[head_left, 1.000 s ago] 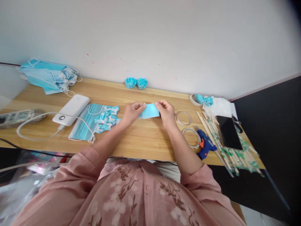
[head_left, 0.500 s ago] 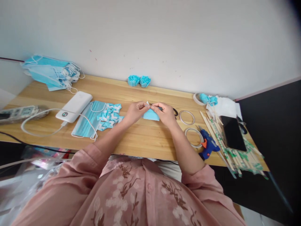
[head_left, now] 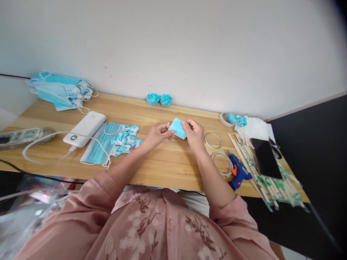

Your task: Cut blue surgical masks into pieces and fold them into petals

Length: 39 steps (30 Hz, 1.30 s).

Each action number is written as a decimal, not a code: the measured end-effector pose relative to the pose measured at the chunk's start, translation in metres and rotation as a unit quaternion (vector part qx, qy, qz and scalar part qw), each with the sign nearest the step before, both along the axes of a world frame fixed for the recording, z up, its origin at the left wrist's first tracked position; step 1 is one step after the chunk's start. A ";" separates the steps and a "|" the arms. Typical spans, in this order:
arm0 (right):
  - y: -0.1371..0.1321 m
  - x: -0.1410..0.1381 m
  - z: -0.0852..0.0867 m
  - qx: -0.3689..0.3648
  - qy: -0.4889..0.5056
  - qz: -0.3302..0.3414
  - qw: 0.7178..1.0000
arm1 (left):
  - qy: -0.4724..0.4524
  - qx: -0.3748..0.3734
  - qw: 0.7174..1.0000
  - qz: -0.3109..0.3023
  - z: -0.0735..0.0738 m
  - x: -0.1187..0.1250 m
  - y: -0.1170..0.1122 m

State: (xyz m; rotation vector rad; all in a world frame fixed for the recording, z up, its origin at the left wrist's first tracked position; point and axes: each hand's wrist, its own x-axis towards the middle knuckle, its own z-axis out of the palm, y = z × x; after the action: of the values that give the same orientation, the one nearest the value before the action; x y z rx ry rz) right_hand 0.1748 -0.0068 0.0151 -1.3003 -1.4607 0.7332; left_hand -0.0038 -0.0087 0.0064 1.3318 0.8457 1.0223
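Note:
A small blue piece of face-mask fabric point(head_left: 177, 128) is held up over the middle of the table. My right hand point(head_left: 194, 133) pinches its right side, thumb in front. At its lower left corner, my left hand point(head_left: 162, 134) is closed with thumb and fingertips on the edge. Left of my hands lies a cluster of folded blue-and-white pieces point(head_left: 126, 140), partly on a flat blue face mask point(head_left: 100, 148). Two blue fabric roses point(head_left: 159, 99) sit by the wall beyond my hands.
On the left are a pile of face masks point(head_left: 61, 90), a white power bank point(head_left: 84, 129) with cable and a power strip point(head_left: 24, 136). To the right lie tape rolls point(head_left: 213, 140), a blue glue gun point(head_left: 239, 171), wrapped chopsticks point(head_left: 267, 182), a black phone point(head_left: 266, 158) and white sheets point(head_left: 256, 128).
The blue fabric piece has been lifted and turned, its face now tilted with a corner up. My right hand has shifted its grip to the right side; my hands have moved slightly apart.

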 end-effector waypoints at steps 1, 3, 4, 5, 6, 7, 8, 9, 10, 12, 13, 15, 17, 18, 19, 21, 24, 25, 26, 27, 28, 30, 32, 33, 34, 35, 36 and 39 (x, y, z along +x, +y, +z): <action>0.000 0.000 -0.001 -0.002 0.005 0.003 1.000 | 0.001 0.000 1.000 0.006 0.000 0.000 0.000; 0.001 0.000 -0.003 -0.002 0.017 0.005 1.000 | 0.006 0.001 1.000 0.020 0.001 -0.001 -0.001; 0.001 0.000 -0.004 -0.001 0.024 0.006 1.000 | 0.009 0.002 1.000 0.025 0.002 -0.001 -0.001; 0.001 0.000 -0.004 0.001 0.031 0.006 1.000 | 0.013 0.002 1.000 0.028 0.002 -0.001 -0.001; 0.001 0.000 -0.005 0.001 0.038 0.006 0.999 | 0.017 0.003 0.999 0.032 0.003 -0.001 -0.001; 0.002 -0.001 -0.005 -0.001 0.044 0.006 0.999 | 0.022 0.003 0.999 0.035 0.004 -0.001 -0.002; 0.002 -0.001 -0.006 -0.002 0.049 0.006 0.999 | 0.027 0.005 0.999 0.037 0.004 -0.001 -0.002; 0.001 -0.001 -0.006 -0.003 0.052 0.005 0.999 | 0.031 0.008 0.999 0.039 0.005 -0.001 -0.003; 0.001 -0.002 -0.006 -0.004 0.054 0.002 0.999 | 0.036 0.012 0.998 0.041 0.006 -0.001 -0.003; 0.001 -0.003 -0.006 -0.005 0.057 -0.002 0.998 | 0.044 0.024 0.998 0.040 0.007 -0.002 -0.004; 0.001 -0.003 -0.006 -0.006 0.059 -0.002 0.998 | 0.047 0.029 0.998 0.041 0.007 -0.002 -0.004; 0.001 -0.003 -0.006 -0.006 0.064 -0.001 0.998 | 0.055 0.038 0.997 0.044 0.006 -0.003 -0.004; 0.002 -0.001 -0.005 -0.007 0.063 0.005 0.998 | 0.067 0.049 0.995 0.049 0.005 -0.004 -0.004; 0.003 0.001 -0.004 -0.008 0.057 0.010 0.998 | 0.075 0.055 0.994 0.050 0.004 -0.005 -0.003; 0.003 0.003 -0.003 -0.008 0.047 0.016 0.999 | 0.085 0.062 0.993 0.051 0.004 -0.005 -0.003; 0.004 0.008 0.000 -0.002 0.011 0.035 0.999 | 0.106 0.076 0.990 0.051 0.003 -0.005 -0.002; 0.003 0.013 0.005 0.017 -0.056 0.073 0.996 | 0.139 0.095 0.984 0.052 0.002 -0.004 -0.003; 0.003 0.013 0.007 0.022 -0.080 0.082 0.993 | 0.149 0.100 0.982 0.051 0.003 -0.004 -0.003; 0.002 0.012 0.008 0.026 -0.105 0.087 0.990 | 0.157 0.103 0.981 0.049 0.003 -0.003 -0.004; 0.001 0.011 0.008 0.029 -0.128 0.085 0.988 | 0.162 0.106 0.980 0.047 0.003 -0.003 -0.004; 0.000 0.009 0.008 0.033 -0.148 0.077 0.985 | 0.165 0.108 0.979 0.043 0.003 -0.002 -0.005; -0.002 0.006 0.008 0.044 -0.169 0.049 0.983 | 0.166 0.110 0.979 0.037 0.005 -0.002 -0.006; -0.003 0.004 0.009 0.054 -0.167 0.029 0.984 | 0.167 0.112 0.979 0.032 0.006 -0.002 -0.006; -0.004 0.003 0.009 0.058 -0.162 0.024 0.985 | 0.167 0.113 0.979 0.031 0.007 -0.002 -0.006; -0.004 0.003 0.010 0.061 -0.157 0.022 0.985 | 0.164 0.114 0.979 0.032 0.007 -0.002 -0.005; -0.004 0.003 0.010 0.062 -0.155 0.022 0.986 | 0.159 0.113 0.980 0.037 0.007 -0.002 -0.005; -0.005 0.003 0.010 0.062 -0.153 0.021 0.986 | 0.151 0.109 0.982 0.042 0.006 -0.002 -0.004; -0.006 0.002 0.010 0.070 -0.151 0.017 0.986 | 0.105 0.058 0.991 0.052 0.003 -0.001 -0.003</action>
State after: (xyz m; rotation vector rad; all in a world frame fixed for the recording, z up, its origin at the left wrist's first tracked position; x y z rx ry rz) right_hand 0.1773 -0.0126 0.0247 -1.3213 -1.7463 0.4576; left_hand -0.0052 -0.0114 0.0098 1.5259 1.0343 1.0366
